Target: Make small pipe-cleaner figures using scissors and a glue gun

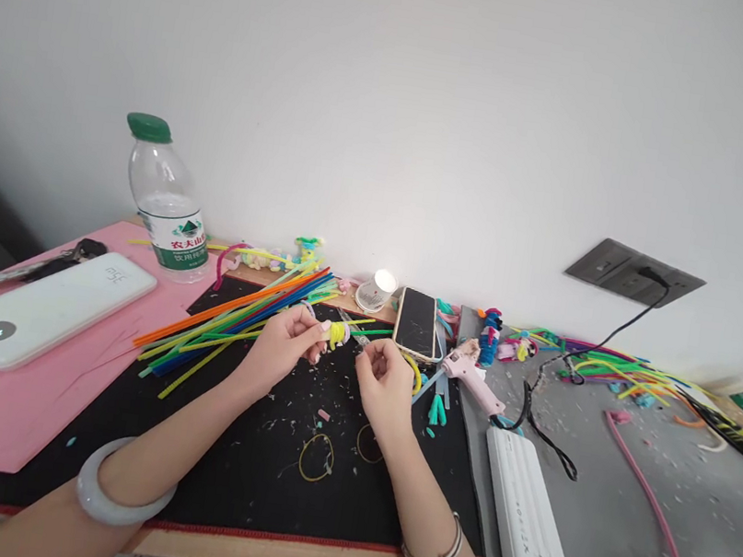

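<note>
My left hand [287,339] pinches a small piece of wound yellow pipe cleaner [336,336] with some pale lilac around it, held above the black mat [231,472]. A thin yellow end sticks out to the right. Close by on the right, my right hand [385,381] has its thumb and fingers curled together; whatever lies between them is hidden. A bundle of coloured pipe cleaners [225,322] lies under and left of my left hand. Below my hands are a thin yellow ring [317,458] and a tiny pink scrap [323,415].
A pink glue gun [476,383] lies right of my right hand, near a phone [418,325] and paper cup [376,291]. White power banks [528,516] flank the mat. A water bottle [170,202] stands back left. A black cord [603,341] runs to the wall socket [630,271].
</note>
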The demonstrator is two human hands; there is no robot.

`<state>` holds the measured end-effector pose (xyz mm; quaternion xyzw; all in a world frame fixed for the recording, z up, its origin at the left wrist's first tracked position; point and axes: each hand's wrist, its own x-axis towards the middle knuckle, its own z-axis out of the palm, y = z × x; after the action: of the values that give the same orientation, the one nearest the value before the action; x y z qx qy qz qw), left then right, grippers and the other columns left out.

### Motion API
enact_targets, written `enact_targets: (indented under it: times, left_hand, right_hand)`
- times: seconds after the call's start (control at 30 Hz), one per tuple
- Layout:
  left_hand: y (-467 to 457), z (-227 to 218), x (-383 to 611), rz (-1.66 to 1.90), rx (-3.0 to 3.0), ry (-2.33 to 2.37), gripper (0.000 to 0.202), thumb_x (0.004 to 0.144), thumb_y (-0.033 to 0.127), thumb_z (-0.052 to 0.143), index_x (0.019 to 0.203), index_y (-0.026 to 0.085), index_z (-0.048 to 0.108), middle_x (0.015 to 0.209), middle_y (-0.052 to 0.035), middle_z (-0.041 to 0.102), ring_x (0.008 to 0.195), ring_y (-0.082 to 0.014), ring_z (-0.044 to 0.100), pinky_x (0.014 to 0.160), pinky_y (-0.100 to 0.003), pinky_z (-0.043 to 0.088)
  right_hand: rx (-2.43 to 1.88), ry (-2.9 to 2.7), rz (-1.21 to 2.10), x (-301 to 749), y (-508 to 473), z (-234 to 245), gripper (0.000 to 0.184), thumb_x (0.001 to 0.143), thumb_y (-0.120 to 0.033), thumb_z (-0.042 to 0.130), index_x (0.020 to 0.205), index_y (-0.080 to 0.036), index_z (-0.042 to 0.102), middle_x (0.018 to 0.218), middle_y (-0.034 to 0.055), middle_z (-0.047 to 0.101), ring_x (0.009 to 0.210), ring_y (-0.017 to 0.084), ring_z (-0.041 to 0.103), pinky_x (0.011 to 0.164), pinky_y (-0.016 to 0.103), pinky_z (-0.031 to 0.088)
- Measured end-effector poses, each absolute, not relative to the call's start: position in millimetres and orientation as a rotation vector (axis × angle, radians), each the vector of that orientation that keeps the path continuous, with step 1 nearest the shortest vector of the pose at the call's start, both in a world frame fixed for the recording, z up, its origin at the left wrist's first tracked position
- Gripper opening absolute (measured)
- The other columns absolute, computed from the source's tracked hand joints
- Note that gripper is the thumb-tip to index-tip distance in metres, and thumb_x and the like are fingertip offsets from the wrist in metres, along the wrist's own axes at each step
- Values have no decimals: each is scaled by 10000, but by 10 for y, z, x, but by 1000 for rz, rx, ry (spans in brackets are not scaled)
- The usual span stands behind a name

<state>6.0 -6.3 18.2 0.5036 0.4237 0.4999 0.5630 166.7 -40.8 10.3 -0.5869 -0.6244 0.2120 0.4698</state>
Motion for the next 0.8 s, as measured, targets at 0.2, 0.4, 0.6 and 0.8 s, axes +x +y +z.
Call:
enact_targets:
  times: [0.2,0.4,0.6,0.8]
  left_hand:
    - [-74,147,56,1056,960,762,296,711,366,722,698,176,495,600,40,559,504,-67,469,520,-205,383]
    - [-62,140,38,969,777,644,230,698,258,740,737,169,531,614,45,524,490,-40,430,507,-167,398]
    - [-44,137,8,934,686,665,115,721,195,688,759,171,582,615,29,492,487,-51,388,479,-199,369]
    - [-88,173,-8,771,937,646,199,722,307,714,720,172,568,573,32,525,456,-50,393,460,-192,337]
  right_hand:
    - [-1296,-1723,627,1663,-369,78,78,752,-191,602,812,-176,650,833,37,607,584,113,462,568,247,393]
    - [-1248,-1677,1020,1726,-374,123,243,819,-292,559,629,-157,630,527,-21,518,472,90,385,468,223,296]
    - [-1110,-1471,1334,1750,-350,103,377,831,-494,534,695,-156,633,583,3,567,430,68,378,408,198,240]
    - [-1123,-1304,1410,1801,-343,94,371,793,-495,587,635,-164,534,524,-32,486,422,58,326,404,193,213]
